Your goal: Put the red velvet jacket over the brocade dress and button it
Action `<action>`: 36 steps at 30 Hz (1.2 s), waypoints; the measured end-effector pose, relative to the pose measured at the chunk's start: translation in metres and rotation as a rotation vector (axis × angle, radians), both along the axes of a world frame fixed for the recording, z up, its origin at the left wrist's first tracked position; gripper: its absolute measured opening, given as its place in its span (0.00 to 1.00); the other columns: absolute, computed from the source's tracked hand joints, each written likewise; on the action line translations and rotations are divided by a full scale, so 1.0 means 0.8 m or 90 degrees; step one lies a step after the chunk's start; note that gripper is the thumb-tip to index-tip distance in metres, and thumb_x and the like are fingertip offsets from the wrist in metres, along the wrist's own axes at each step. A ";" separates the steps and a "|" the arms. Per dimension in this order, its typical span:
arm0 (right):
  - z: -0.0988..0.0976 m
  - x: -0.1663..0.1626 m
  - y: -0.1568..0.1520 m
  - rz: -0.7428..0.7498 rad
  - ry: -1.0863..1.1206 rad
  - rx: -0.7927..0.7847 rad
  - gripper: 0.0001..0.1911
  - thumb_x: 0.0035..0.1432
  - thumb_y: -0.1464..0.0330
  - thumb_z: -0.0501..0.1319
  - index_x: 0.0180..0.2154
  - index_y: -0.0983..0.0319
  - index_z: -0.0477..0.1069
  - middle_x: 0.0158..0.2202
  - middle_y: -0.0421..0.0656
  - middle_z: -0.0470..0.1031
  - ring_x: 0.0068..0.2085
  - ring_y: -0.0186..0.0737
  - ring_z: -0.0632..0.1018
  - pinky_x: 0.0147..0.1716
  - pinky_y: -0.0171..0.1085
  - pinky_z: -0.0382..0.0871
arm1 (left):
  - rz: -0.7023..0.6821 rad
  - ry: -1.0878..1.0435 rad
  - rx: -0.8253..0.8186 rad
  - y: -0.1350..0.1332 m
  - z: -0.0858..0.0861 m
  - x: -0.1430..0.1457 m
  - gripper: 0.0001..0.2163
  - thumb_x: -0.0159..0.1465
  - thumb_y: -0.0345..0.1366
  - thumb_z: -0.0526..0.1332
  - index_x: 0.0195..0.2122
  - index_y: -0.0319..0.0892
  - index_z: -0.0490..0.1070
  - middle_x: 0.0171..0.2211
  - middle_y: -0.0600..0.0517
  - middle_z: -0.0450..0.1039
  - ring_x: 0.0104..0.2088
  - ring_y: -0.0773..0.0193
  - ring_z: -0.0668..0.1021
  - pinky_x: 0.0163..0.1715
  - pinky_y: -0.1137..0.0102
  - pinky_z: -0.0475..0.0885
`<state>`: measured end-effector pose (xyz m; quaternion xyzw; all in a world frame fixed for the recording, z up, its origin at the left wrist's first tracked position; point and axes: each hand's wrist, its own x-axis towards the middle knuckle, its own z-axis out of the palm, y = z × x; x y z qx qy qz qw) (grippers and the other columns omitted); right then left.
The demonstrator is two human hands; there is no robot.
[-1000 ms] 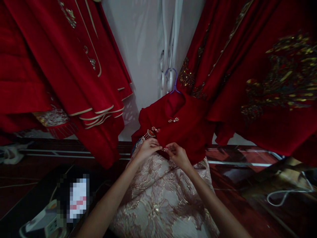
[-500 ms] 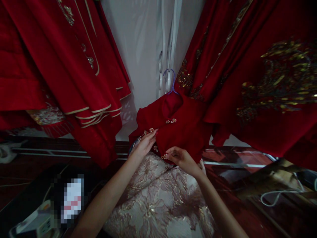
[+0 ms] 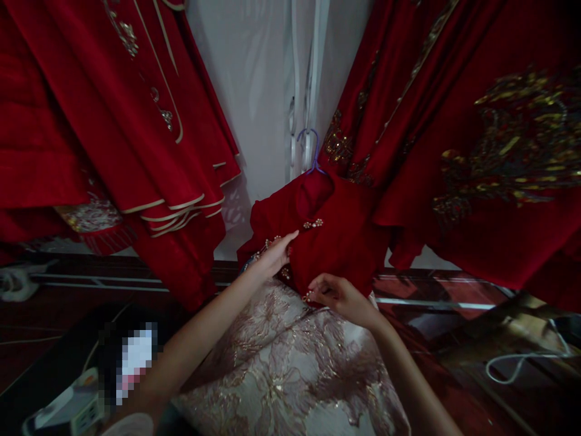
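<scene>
A red garment (image 3: 349, 242) with small pearl flower fasteners (image 3: 313, 223) lies over my lap on a purple hanger (image 3: 314, 151). My left hand (image 3: 276, 255) is at its front opening, thumb stretched up along the cloth and the other fingers bent at the flap's edge, partly hidden. Low on the garment, my right hand (image 3: 342, 298) is closed in a pinch at a beaded fastener (image 3: 307, 297) on the flap. Another pearl flower (image 3: 285, 274) shows between the hands. Under the garment spreads a pale floral brocade cloth (image 3: 281, 375).
Red garments with light piping (image 3: 136, 121) hang at left, and red ones with gold sequins (image 3: 521, 139) at right. White cabinet doors (image 3: 254, 72) stand behind. A white device (image 3: 68, 406) lies at lower left beside a blurred-out patch. A white cable (image 3: 512, 363) loops at right.
My right hand has shifted slightly right and down with the beaded fastener. My left hand has turned, its thumb now pointing up and the other fingers more bent at the flap.
</scene>
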<state>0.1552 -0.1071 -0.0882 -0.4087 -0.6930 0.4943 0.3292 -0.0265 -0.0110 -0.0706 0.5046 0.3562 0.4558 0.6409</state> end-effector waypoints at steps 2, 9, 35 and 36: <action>0.011 0.014 -0.004 0.048 -0.014 -0.024 0.09 0.55 0.63 0.59 0.36 0.62 0.69 0.33 0.42 0.75 0.34 0.34 0.75 0.33 0.34 0.69 | 0.038 0.106 0.206 0.009 0.015 0.013 0.11 0.58 0.40 0.60 0.40 0.41 0.72 0.38 0.50 0.75 0.37 0.66 0.75 0.39 0.71 0.69; 0.051 0.042 -0.018 0.053 -0.042 -0.047 0.11 0.56 0.62 0.59 0.37 0.62 0.67 0.34 0.44 0.75 0.35 0.35 0.75 0.35 0.36 0.68 | 0.164 0.568 0.591 0.029 0.047 0.035 0.11 0.60 0.39 0.58 0.43 0.42 0.68 0.36 0.49 0.69 0.36 0.64 0.72 0.38 0.69 0.69; 0.056 0.014 0.027 -0.088 -0.044 0.191 0.13 0.56 0.61 0.59 0.41 0.60 0.68 0.44 0.45 0.71 0.47 0.38 0.73 0.51 0.42 0.66 | 0.132 0.642 0.863 0.051 0.074 0.021 0.06 0.64 0.38 0.54 0.35 0.41 0.66 0.33 0.53 0.74 0.37 0.65 0.74 0.52 0.61 0.60; 0.064 0.011 0.036 -0.129 -0.001 0.215 0.14 0.56 0.60 0.59 0.42 0.60 0.67 0.46 0.45 0.71 0.48 0.38 0.72 0.52 0.42 0.65 | 0.128 0.671 0.875 0.050 0.075 0.021 0.07 0.64 0.38 0.53 0.36 0.41 0.66 0.33 0.52 0.74 0.37 0.64 0.74 0.53 0.61 0.59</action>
